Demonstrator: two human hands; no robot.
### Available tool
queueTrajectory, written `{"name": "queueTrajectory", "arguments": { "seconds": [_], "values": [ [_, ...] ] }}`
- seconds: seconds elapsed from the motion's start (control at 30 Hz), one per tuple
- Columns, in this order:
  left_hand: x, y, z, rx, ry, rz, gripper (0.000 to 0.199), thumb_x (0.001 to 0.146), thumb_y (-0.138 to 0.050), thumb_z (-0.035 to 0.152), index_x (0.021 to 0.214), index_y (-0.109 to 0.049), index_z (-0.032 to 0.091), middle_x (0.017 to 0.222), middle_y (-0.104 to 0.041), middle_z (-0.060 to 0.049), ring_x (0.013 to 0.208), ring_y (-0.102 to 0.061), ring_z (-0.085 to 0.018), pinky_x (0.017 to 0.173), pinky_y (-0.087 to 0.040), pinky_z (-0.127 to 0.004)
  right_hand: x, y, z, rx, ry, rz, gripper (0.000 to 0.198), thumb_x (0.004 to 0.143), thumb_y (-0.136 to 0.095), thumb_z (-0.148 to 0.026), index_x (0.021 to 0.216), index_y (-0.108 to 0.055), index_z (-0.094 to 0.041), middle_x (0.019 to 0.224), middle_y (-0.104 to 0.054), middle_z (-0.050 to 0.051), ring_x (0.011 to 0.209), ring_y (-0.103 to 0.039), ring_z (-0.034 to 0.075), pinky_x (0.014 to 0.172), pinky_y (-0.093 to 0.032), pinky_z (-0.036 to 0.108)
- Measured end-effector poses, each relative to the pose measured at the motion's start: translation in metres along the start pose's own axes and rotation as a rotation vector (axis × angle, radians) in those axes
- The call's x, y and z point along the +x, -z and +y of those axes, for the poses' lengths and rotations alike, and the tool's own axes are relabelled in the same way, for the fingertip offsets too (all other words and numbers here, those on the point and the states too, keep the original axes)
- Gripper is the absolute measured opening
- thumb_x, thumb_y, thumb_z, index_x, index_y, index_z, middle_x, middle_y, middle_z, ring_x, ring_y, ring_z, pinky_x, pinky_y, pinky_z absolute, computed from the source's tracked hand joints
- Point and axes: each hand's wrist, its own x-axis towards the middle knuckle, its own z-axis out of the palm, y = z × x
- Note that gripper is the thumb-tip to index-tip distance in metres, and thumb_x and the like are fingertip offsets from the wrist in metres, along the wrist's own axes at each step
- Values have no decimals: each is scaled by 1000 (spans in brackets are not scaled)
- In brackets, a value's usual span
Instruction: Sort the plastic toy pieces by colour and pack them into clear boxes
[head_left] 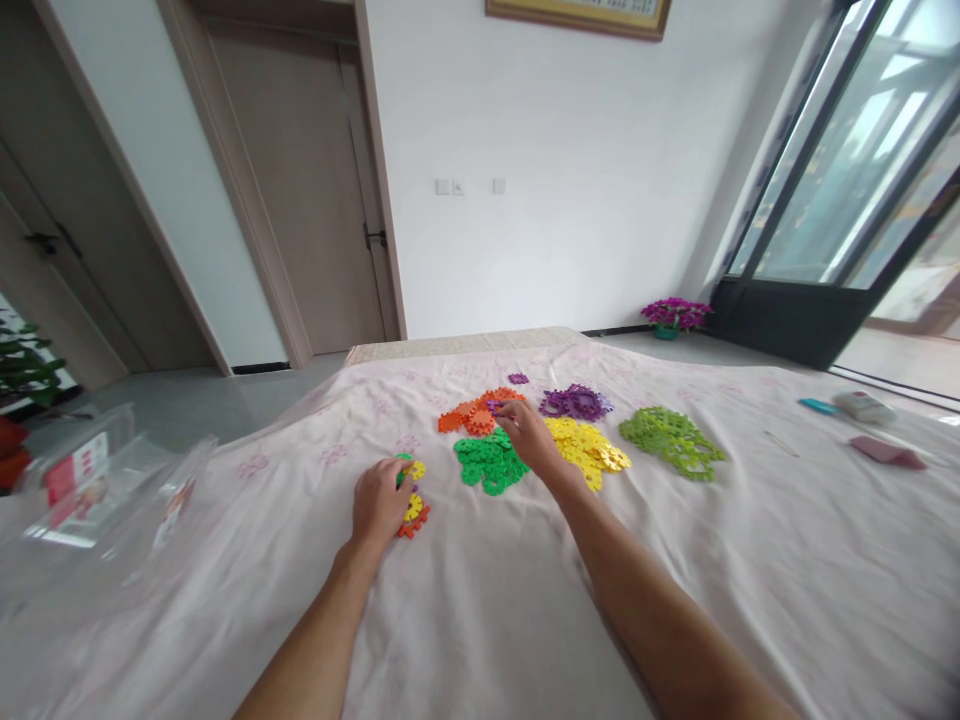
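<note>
My left hand (379,498) is curled over the left edge of a small cluster of interlocking plastic discs (413,508) in yellow, green, purple and orange, lying on the cloth. Part of that cluster is hidden under the fingers. With closed fingertips, my right hand (527,432) pinches a small purple disc (493,406) above the orange toothed pieces (480,418). Below that hand's fingers is a pile of green discs (489,462). Yellow discs (585,446) lie partly behind my right wrist, with purple pieces (577,402) just beyond.
Light green pieces (671,440) are heaped farther right. One purple piece (518,378) lies alone toward the back. Clear plastic packaging (112,490) sits at the left. A blue item (817,406) and a pink item (889,452) rest on the right of the wrinkled cloth (480,610).
</note>
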Motion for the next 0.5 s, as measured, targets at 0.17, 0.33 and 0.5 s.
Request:
{"name": "queueTrajectory", "arguments": {
  "seconds": [0.17, 0.33, 0.5],
  "values": [
    [0, 0, 0, -9, 3, 3, 26, 84, -51, 22, 103, -68, 22, 112, -69, -4, 106, -61, -20, 95, -43, -31, 14, 32, 60, -227, -187, 119, 15, 87, -52, -24, 92, -64, -17, 102, -62, 10, 102, -54, 22, 90, -40, 33],
    [0, 0, 0, -17, 3, 6, 25, 85, -50, 23, 102, -69, 22, 112, -69, -4, 106, -61, -20, 95, -43, -31, 27, 63, 99, -451, -311, 125, 17, 87, -54, -24, 95, -66, -14, 108, -61, 14, 100, -55, 24, 87, -40, 32],
    [1, -1, -1, -41, -4, -5, 27, 83, -49, 19, 102, -69, 21, 112, -69, -5, 107, -61, -20, 96, -43, -32, 32, 77, 109, -513, -335, 113, 28, 85, -57, -22, 110, -65, -13, 116, -60, 16, 103, -56, 23, 89, -40, 31]
  ]
}}
